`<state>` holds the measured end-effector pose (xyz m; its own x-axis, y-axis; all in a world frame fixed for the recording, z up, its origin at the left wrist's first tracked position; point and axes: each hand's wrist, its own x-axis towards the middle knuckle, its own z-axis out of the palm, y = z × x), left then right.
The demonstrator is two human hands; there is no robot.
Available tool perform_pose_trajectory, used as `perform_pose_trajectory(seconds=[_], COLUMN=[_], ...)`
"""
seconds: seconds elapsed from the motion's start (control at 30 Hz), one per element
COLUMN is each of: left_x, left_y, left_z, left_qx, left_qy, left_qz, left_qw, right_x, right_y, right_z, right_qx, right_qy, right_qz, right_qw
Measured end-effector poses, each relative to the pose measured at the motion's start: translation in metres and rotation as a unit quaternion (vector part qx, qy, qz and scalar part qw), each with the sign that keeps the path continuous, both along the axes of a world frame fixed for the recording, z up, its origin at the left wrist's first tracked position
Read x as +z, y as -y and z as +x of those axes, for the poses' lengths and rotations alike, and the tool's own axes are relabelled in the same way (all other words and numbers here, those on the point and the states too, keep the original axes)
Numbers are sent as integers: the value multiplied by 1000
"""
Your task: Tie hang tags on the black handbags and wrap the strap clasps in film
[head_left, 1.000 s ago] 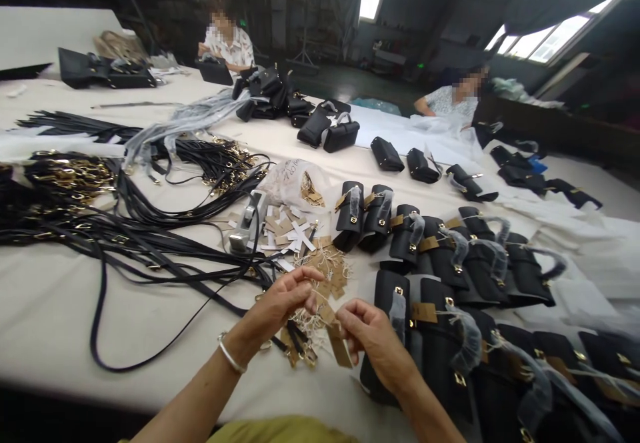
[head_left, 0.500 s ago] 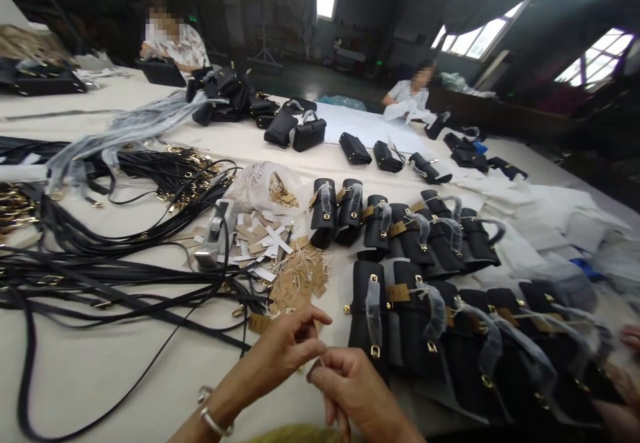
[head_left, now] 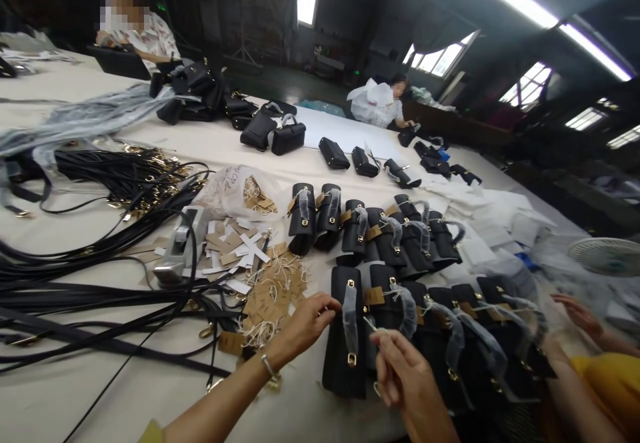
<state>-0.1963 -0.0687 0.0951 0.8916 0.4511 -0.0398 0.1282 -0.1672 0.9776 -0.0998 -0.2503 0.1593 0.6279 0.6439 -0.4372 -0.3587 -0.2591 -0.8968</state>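
Note:
Between my hands lies the nearest black handbag (head_left: 334,356), with gold buckles and a handle (head_left: 350,316) wrapped in clear film. My left hand (head_left: 313,319) is at its upper left edge, thumb and fingertips pressed together; what they hold, if anything, is hidden. On the bag's other side my right hand (head_left: 407,373) pinches a thin white string (head_left: 370,325) between thumb and forefinger. A brown tag (head_left: 373,295) hangs from the neighbouring handbag (head_left: 381,273). Left of my left hand, brown tags with white strings (head_left: 270,289) lie in a loose pile.
Black straps (head_left: 125,303) with gold clasps spread over the left side. A tape dispenser (head_left: 180,246) and a plastic bag of tags (head_left: 240,193) stand beyond the tags. More handbags (head_left: 390,233) line the table. A co-worker's hand (head_left: 580,313) reaches in at right, below a fan (head_left: 605,256).
My hands, close together before, have moved apart and forward to either side of the nearest handbag. The view has turned right, and the co-worker at right shows more.

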Motion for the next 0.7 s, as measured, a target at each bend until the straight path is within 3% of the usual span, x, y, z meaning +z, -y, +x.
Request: perform_pose_trajectory(seconds=[0.17, 0.3, 0.43, 0.6, 0.7], left_x=[-2, -9, -18, -33, -44], left_y=[5, 6, 3, -1, -5], left_z=[24, 31, 35, 41, 41], left_qx=[-4, -3, -16, 25, 45], left_qy=[7, 23, -5, -45, -8], left_qz=[-102, -169, -244, -180, -213], left_qw=[995, 985, 970, 982, 976], right_x=[-21, -36, -39, -50, -62], right_y=[-34, -51, -60, -62, -57], right_z=[39, 54, 58, 66, 82], right_qx=[135, 202, 255, 281, 273], right_qy=[34, 31, 42, 65, 56], right_qz=[-108, -110, -113, -142, -130], right_qw=[984, 973, 959, 947, 951])
